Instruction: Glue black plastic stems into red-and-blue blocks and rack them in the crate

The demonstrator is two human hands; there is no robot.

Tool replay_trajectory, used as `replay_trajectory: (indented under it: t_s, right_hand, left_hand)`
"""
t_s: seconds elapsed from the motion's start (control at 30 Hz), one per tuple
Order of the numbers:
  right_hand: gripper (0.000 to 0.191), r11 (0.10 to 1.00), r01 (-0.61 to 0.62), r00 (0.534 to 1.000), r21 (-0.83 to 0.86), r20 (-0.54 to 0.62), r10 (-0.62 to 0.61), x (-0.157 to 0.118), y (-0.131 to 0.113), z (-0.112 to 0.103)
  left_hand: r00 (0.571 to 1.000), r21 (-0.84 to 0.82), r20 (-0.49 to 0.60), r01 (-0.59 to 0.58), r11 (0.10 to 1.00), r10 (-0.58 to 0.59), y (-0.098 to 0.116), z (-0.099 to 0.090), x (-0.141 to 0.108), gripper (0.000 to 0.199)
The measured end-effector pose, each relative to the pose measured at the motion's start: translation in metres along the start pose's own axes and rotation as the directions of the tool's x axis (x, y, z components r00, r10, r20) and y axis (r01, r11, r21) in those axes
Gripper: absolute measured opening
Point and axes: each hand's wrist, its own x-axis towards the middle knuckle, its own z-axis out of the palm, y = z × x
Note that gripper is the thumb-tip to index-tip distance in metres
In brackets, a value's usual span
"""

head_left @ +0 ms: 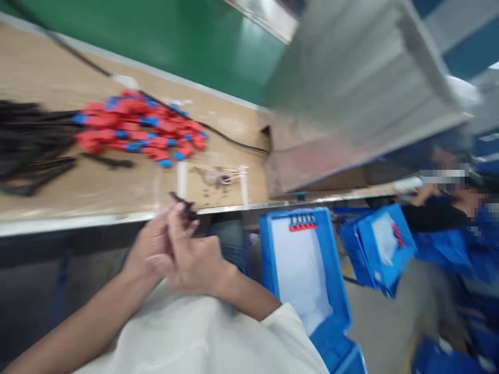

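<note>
My left hand (150, 246) and my right hand (200, 262) are pressed together in front of the bench edge, fingers closed. Between their fingertips a small black part (186, 206) sticks out; blur and the fingers hide most of its shape. Beyond my hands on the bench lies a heap of red and blue plastic pieces (132, 124). To its left are long black pieces (35, 140), and one loose black piece (111, 162) lies in front of the heap. Small fittings (220, 177) sit between two white tape strips just past my hands.
A blue crate (268, 254) with white lining and a row of red-and-black pieces stands right of me below the bench. Farther right is another blue crate (354, 259). A big grey box-like panel (351, 98) rises over the bench. Another person sits at far right.
</note>
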Motion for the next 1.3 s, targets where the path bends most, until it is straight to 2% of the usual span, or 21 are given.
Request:
replay_trajectory:
  t_s: [0.1,0.17,0.27,0.4,0.53,0.63,0.67,0.73,0.83,0.87,1.0,1.1,1.17,1.23,1.3]
  right_hand:
    - [0.076,0.995,-0.09,0.995,-0.035,-0.042,0.089,0.0,0.0,0.002]
    - [0.073,0.994,-0.104,0.992,-0.032,-0.071,0.101,-0.006,-0.004,0.004]
    - [0.067,0.999,-0.041,0.987,-0.015,-0.154,0.038,-0.016,-0.009,0.011]
    - [0.064,0.998,-0.02,0.968,-0.056,-0.249,0.006,-0.022,-0.01,0.028]
    - [0.073,0.991,-0.06,0.934,-0.122,-0.357,0.013,-0.022,-0.003,0.039]
    - [0.056,0.992,0.068,0.904,-0.107,-0.414,-0.106,-0.029,-0.003,0.035]
    - [0.05,0.985,0.152,0.893,-0.081,-0.417,-0.172,-0.033,-0.004,0.032]
    - [0.042,0.962,0.271,0.857,0.007,-0.456,-0.239,-0.039,0.0,0.023]
    - [0.02,0.953,0.299,0.835,0.052,-0.497,-0.235,-0.036,0.023,0.005]
    - [0.018,0.952,0.301,0.814,0.049,-0.534,-0.23,-0.033,0.032,-0.002]
    - [0.016,0.982,0.188,0.783,-0.028,-0.599,-0.167,-0.023,0.06,-0.033]
    - [0.014,0.994,0.033,0.733,-0.104,-0.674,-0.094,-0.009,0.074,-0.064]
    - [0.021,0.993,-0.078,0.707,-0.091,-0.707,-0.01,0.011,0.081,-0.086]
    - [0.034,0.984,-0.172,0.755,-0.051,-0.648,0.098,0.04,0.087,-0.107]
    - [0.044,0.969,-0.245,0.849,-0.037,-0.49,0.196,0.075,0.094,-0.122]
  left_hand:
    - [1.0,0.055,-0.02,0.003,0.998,-0.002,-0.002,-0.002,0.003,0.015]
    - [1.0,0.072,-0.022,-0.006,0.997,0.008,-0.004,-0.002,0.0,0.012]
    - [0.998,0.079,-0.021,-0.054,0.995,0.056,-0.005,0.0,-0.008,0.014]
    - [0.978,0.119,0.13,-0.179,0.977,0.163,0.0,0.007,-0.02,0.014]
    - [0.975,0.115,0.093,-0.213,0.97,0.203,0.001,0.015,-0.022,0.016]
    - [0.966,0.049,0.075,-0.25,0.967,0.246,-0.003,0.018,-0.024,0.016]
    - [0.967,0.011,0.042,-0.252,0.968,0.252,-0.004,0.018,-0.024,0.017]
    - [0.968,-0.026,0.069,-0.242,0.97,0.243,-0.004,0.018,-0.019,0.021]
    - [0.943,-0.1,0.128,-0.296,0.95,0.307,0.009,0.017,0.004,0.03]
    - [0.936,-0.118,0.138,-0.309,0.944,0.324,0.014,0.016,0.011,0.032]
    - [0.921,-0.125,0.189,-0.32,0.939,0.339,0.023,0.01,0.024,0.04]
    - [0.913,-0.126,0.237,-0.31,0.942,0.332,0.028,0.011,0.032,0.045]
    - [0.905,-0.138,0.263,-0.308,0.941,0.335,0.034,0.011,0.042,0.047]
    - [0.899,-0.148,0.29,-0.298,0.943,0.329,0.042,0.01,0.053,0.049]
    - [0.894,-0.144,0.34,-0.256,0.956,0.291,0.049,0.007,0.063,0.05]
